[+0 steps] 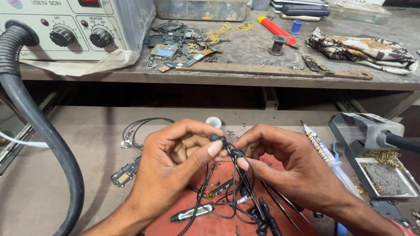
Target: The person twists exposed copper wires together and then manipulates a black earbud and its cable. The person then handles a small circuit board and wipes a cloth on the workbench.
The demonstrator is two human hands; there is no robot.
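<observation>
Over the red rubber mat (218,225) at 6 o'clock on the desk (65,183), we've got our left hand (175,153) and right hand (280,161) both pinching a small black wired earbud (217,138), its cable tangle (238,192) hanging below.

White glue tube (326,153) with printed label, right.

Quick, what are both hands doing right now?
Left hand: closed, pinching a black earbud.
Right hand: closed on the earbud's thin black wires.
</observation>
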